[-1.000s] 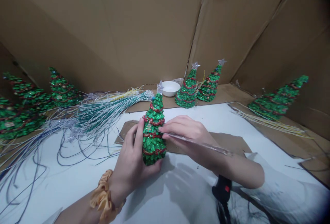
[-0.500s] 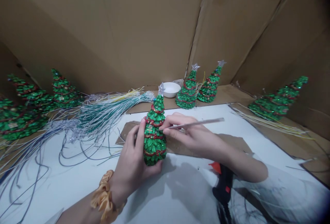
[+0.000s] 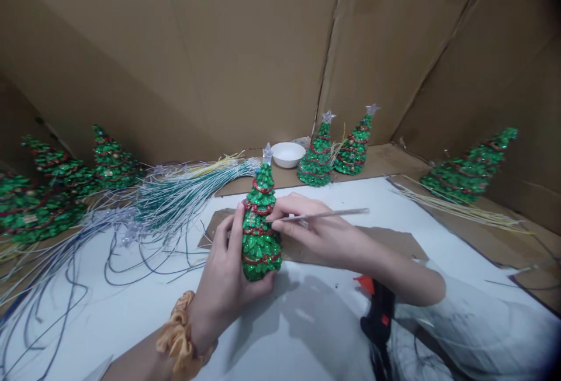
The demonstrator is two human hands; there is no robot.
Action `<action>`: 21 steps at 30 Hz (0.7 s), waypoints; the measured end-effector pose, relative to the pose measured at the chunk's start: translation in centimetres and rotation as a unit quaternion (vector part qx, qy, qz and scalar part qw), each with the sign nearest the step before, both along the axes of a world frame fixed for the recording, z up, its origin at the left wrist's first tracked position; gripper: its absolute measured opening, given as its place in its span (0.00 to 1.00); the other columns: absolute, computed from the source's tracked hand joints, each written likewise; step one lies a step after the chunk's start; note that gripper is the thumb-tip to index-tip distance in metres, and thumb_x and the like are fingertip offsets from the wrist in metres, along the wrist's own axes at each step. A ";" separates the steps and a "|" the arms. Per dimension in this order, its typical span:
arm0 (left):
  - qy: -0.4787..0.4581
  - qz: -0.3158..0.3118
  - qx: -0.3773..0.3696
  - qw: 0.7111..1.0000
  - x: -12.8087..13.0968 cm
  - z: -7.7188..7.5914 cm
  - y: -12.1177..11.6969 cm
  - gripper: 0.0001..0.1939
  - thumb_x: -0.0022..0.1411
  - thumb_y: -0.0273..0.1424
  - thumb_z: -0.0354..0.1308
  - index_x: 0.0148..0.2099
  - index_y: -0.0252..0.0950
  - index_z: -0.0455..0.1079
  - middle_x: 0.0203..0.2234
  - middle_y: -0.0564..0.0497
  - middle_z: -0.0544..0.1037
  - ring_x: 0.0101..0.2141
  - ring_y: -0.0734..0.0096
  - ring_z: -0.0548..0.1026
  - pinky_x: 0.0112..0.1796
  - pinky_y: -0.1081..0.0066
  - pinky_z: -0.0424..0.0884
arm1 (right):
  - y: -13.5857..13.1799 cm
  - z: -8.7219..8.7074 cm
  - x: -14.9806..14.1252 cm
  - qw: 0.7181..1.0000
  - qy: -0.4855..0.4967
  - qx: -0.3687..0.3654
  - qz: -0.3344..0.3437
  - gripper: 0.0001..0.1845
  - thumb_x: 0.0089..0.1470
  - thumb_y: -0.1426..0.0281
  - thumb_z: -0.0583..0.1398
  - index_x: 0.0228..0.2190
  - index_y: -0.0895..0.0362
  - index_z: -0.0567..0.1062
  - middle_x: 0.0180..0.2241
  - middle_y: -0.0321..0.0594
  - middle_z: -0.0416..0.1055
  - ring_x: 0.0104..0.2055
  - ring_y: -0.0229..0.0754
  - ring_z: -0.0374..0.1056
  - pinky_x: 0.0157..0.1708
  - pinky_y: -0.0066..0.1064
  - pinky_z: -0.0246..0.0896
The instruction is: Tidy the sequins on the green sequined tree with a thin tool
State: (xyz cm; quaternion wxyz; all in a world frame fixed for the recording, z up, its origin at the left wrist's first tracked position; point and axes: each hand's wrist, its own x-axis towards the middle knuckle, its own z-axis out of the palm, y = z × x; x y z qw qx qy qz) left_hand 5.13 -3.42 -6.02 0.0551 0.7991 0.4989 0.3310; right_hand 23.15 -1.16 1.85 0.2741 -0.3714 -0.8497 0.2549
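Observation:
In the middle stands a small glittery green Christmas tree ornament [image 3: 262, 246] with red garlands and a clear star on top. My left hand [image 3: 225, 273] is wrapped round its left side and base, keeping it nearly upright. My right hand [image 3: 313, 229] pinches a thin, pale stick-like tool [image 3: 337, 213] whose kind I cannot make out. Its tip is hidden by the fingers at the tree's right side, around mid-height. Under my right forearm lies a black glue gun [image 3: 377, 314] with an orange-red nozzle.
Bundled green and white wires [image 3: 188, 191] spread across the left. A white bowl [image 3: 288, 155] and two star-topped trees [image 3: 316, 162] stand at the back. More trees [image 3: 114, 162] are at the left, another [image 3: 473, 170] at the right. Flat cardboard [image 3: 390, 241] lies behind my hands; cardboard walls enclose the table.
The tree and my right hand with the tool have shifted slightly left in the picture. The tool lies a little flatter. Both holds are unchanged.

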 end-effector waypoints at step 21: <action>-0.034 0.004 -0.040 0.999 0.0 0.5 -0.1 0.50 0.46 0.32 0.60 0.64 0.40 0.32 0.53 0.42 0.54 0.54 0.53 0.56 0.53 0.52 0.57 | 0.6 -1.8 -0.4 0.975 0.176 -0.131 -0.039 0.12 0.58 0.66 0.50 0.25 0.57 0.63 0.27 0.34 0.63 0.30 0.35 0.60 0.30 0.27 0.55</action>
